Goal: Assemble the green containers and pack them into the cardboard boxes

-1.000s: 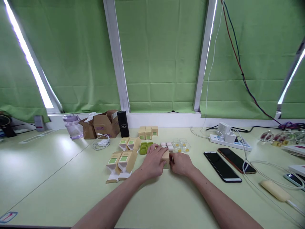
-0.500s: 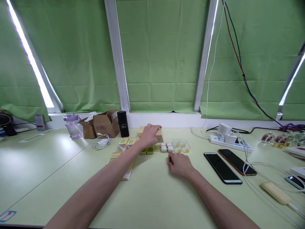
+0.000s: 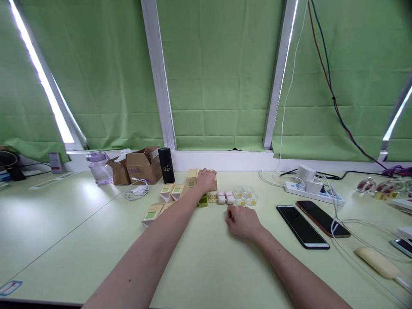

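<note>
My left hand (image 3: 206, 178) reaches to the back of the desk. Its fingers are bent over a small kraft paper box (image 3: 214, 185), partly covered by the hand, and appear to grip it. Beside it stands another kraft box (image 3: 192, 177). My right hand (image 3: 243, 221) rests loosely curled on the desk, with nothing visible in it. Just beyond that hand are clear round cases (image 3: 245, 195) with yellow spots and small pink-white cases (image 3: 225, 198). Green square tins (image 3: 203, 201) are partly behind my left forearm. More kraft boxes with green labels (image 3: 152, 213) stand left of it.
A brown carton (image 3: 141, 167), a black cylinder (image 3: 166, 165), a purple bottle (image 3: 99, 168) and a white charger cable (image 3: 137, 191) are at the back left. To the right lie two phones (image 3: 302, 227), a power strip (image 3: 313, 192) and loose cables (image 3: 334, 216).
My left hand has moved slightly right, and its fingers have curled over the kraft box. The boxes on the left show more from behind the forearm. My right hand stays put.
</note>
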The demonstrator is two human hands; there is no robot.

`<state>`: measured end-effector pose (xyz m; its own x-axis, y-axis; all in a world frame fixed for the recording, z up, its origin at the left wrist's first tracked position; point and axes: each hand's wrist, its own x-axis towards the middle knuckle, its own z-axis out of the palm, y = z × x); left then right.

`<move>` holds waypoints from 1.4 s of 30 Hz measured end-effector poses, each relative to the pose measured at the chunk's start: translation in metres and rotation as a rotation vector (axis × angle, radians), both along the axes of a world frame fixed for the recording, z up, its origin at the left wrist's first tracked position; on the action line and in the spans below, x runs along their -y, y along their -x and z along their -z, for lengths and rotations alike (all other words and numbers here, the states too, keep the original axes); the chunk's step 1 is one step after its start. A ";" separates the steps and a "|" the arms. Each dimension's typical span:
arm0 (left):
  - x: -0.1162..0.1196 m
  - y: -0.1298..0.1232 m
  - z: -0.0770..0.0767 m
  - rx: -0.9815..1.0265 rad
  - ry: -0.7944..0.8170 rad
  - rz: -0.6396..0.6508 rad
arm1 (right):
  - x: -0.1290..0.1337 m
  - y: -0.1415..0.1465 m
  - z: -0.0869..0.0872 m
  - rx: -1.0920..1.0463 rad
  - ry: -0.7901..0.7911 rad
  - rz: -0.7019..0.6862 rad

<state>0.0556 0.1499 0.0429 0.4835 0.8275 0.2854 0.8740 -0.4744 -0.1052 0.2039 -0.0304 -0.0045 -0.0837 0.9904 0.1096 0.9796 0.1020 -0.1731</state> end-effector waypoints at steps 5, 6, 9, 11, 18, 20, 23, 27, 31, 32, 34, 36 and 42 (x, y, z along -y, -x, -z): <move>0.008 -0.002 0.010 -0.011 -0.047 -0.015 | 0.001 0.000 -0.002 0.002 0.013 -0.009; 0.012 -0.002 0.011 -0.006 -0.064 -0.013 | 0.001 0.000 -0.002 0.005 0.016 -0.010; 0.026 -0.004 0.012 0.019 -0.117 -0.007 | 0.001 0.000 -0.002 0.010 0.022 -0.010; 0.034 -0.008 0.014 0.042 -0.133 -0.019 | 0.002 0.000 -0.002 0.005 0.021 -0.006; 0.050 -0.014 0.027 0.084 -0.064 -0.078 | 0.003 0.002 -0.003 -0.005 0.013 -0.010; 0.052 -0.013 0.030 0.097 -0.043 -0.092 | 0.003 0.002 -0.004 -0.001 0.021 -0.009; 0.053 -0.014 0.033 0.114 -0.019 -0.102 | 0.003 0.002 -0.005 -0.002 0.030 -0.009; 0.052 -0.016 0.033 0.139 0.011 -0.111 | 0.004 0.002 -0.006 -0.002 0.038 -0.006; 0.049 -0.018 0.031 0.163 0.036 -0.126 | 0.004 0.002 -0.005 0.002 0.031 -0.011; 0.048 -0.019 0.031 0.167 0.041 -0.130 | 0.004 0.002 -0.005 -0.002 0.031 -0.011; 0.046 -0.020 0.030 0.174 0.050 -0.137 | 0.004 0.002 -0.005 -0.008 0.033 -0.009; 0.044 -0.022 0.030 0.178 0.060 -0.146 | 0.003 0.002 -0.005 -0.008 0.038 -0.008; 0.037 -0.024 0.029 0.184 0.091 -0.185 | 0.003 0.002 -0.006 0.002 0.031 -0.014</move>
<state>0.0798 0.1130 0.0139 0.2687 0.9232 0.2749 0.9471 -0.3052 0.0991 0.2023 -0.0339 0.0011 -0.0982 0.9921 0.0784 0.9784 0.1107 -0.1749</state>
